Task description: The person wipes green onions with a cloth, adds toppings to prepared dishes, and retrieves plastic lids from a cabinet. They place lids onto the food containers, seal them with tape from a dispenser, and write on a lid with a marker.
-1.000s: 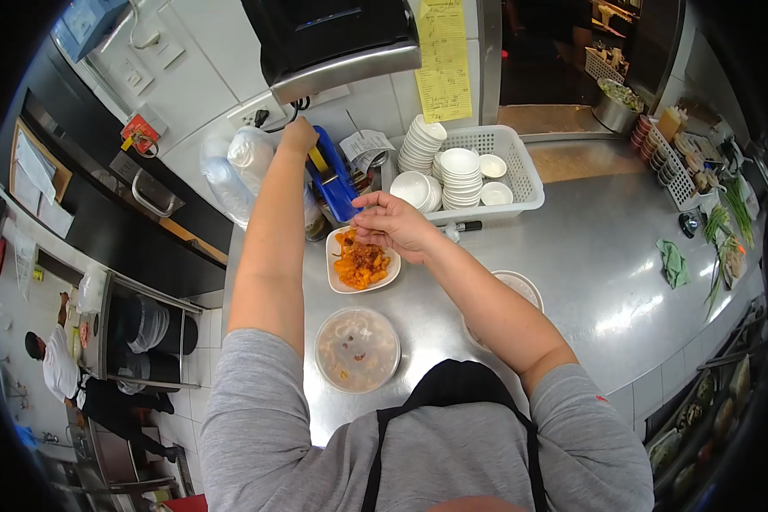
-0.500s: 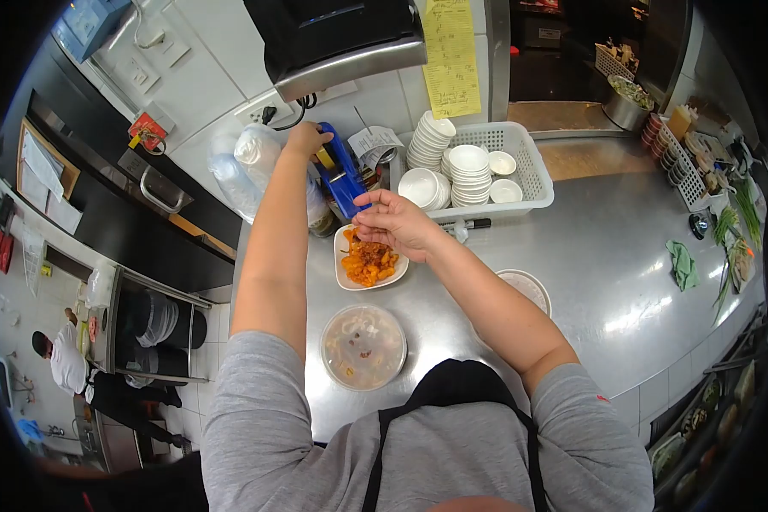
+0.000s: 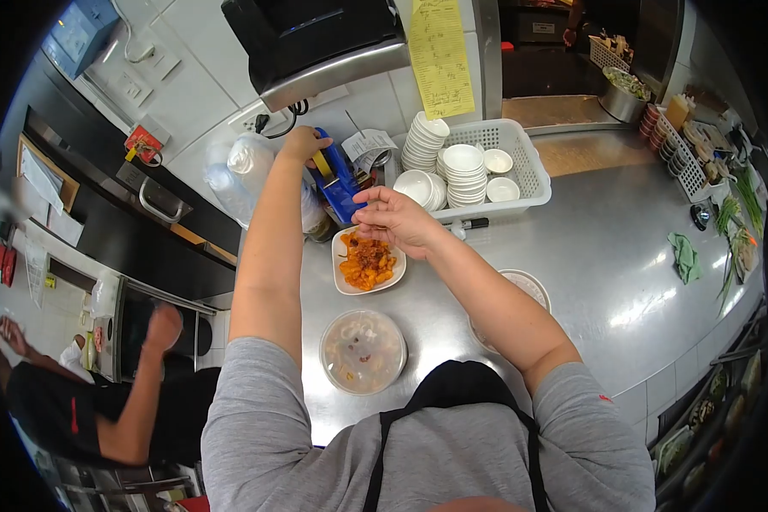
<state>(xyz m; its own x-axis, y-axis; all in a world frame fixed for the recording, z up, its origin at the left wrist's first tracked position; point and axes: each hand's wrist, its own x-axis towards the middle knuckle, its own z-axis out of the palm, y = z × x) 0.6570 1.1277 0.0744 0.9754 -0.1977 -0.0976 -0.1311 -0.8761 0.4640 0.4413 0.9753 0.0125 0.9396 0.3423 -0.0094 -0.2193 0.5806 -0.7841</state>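
Observation:
My left hand (image 3: 303, 147) is closed at the upper end of a blue tape dispenser (image 3: 336, 181); whatever its fingers grip is hidden. Close to the dispenser's lower end, my right hand (image 3: 394, 222) has its thumb and fingers drawn together, and anything between them is too small to tell. Just below this hand, a white dish (image 3: 369, 288) holds orange food pieces. Nearer to me stands a round container (image 3: 363, 351) with a cloudy lid. My right forearm partly covers another round container (image 3: 529, 286).
Stacked white bowls (image 3: 463, 175) fill part of a white basket (image 3: 533, 183). Clear plastic bags (image 3: 250, 158) lean by the wall, under a black dispenser (image 3: 316, 43). A green cloth (image 3: 683, 258) lies at right. A person in black (image 3: 77, 410) is at lower left.
A person in black has come into view at lower left, mostly hiding the worker in white. The camera view has shifted slightly. My hands keep nearly the same pose.

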